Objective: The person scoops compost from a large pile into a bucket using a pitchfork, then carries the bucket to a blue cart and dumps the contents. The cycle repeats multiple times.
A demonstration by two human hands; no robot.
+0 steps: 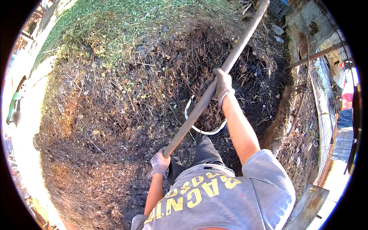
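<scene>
A long wooden tool handle (203,101) runs slantwise from low left to the upper right, across the front of my body. My gloved left hand (159,162) is closed round its lower end, near my hip. Farther up the shaft, my gloved right hand (222,85) grips it with the arm stretched forward. The handle passes out at the top edge, so the tool's working end cannot be made out. Beneath it, in front of my feet, lies a white curved rim or hoop (214,131) with dark plant litter inside. Brown stalks and compost-like matter (126,99) surround it.
Greener chopped plant matter (115,23) covers the far side of the heap. A blue-grey plastic crate (279,8) stands at the far right. Along the right run a wire fence (324,111) and a rusty bar (318,55). A wooden board (309,205) lies at the near right.
</scene>
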